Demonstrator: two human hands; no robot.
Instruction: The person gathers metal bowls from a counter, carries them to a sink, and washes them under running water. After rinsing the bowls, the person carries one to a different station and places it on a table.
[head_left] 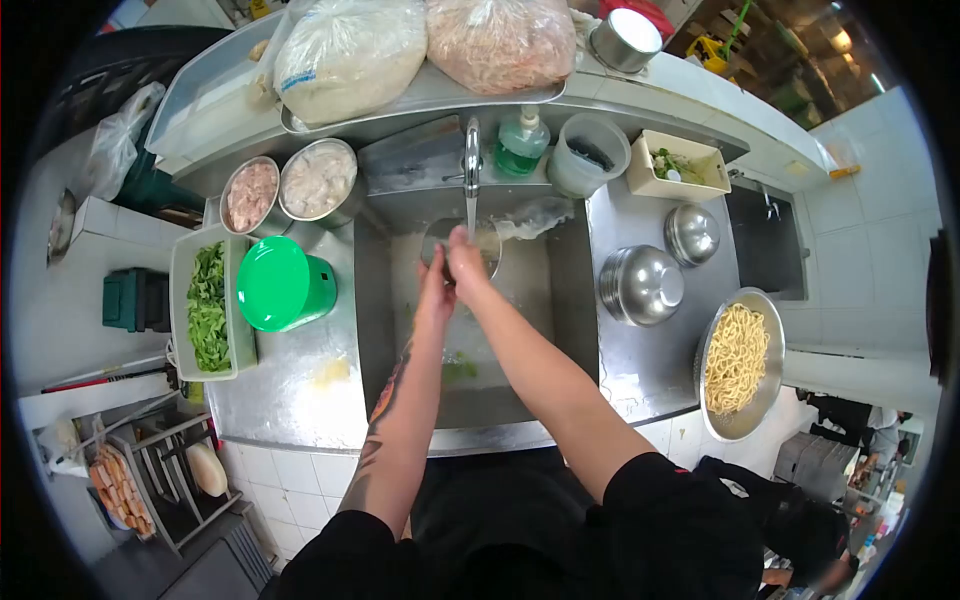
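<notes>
Both hands meet at the middle of the sink (570, 330), below the running tap (473, 160). My right hand (464, 264) is closed, with its top edge in or right at the stream of water. Pressed against it from the left is my left hand (436, 284), its fingers bent inward. I cannot tell what, if anything, lies between them. Just behind the hands, a round bowl (490, 250) stands in the sink, largely covered by them. A clear plastic bag (540, 217) lies beside it, and green scraps (459, 366) show on the sink floor.
Left counter: green-lidded tub (275, 285), leafy greens (208, 310), pots of raw meat (252, 196) and pale pieces (320, 180). Right: upturned steel bowls (642, 286), noodles (738, 358) in a colander. Behind: soap bottle (522, 140), plastic tub (588, 155), large filled bags (352, 55).
</notes>
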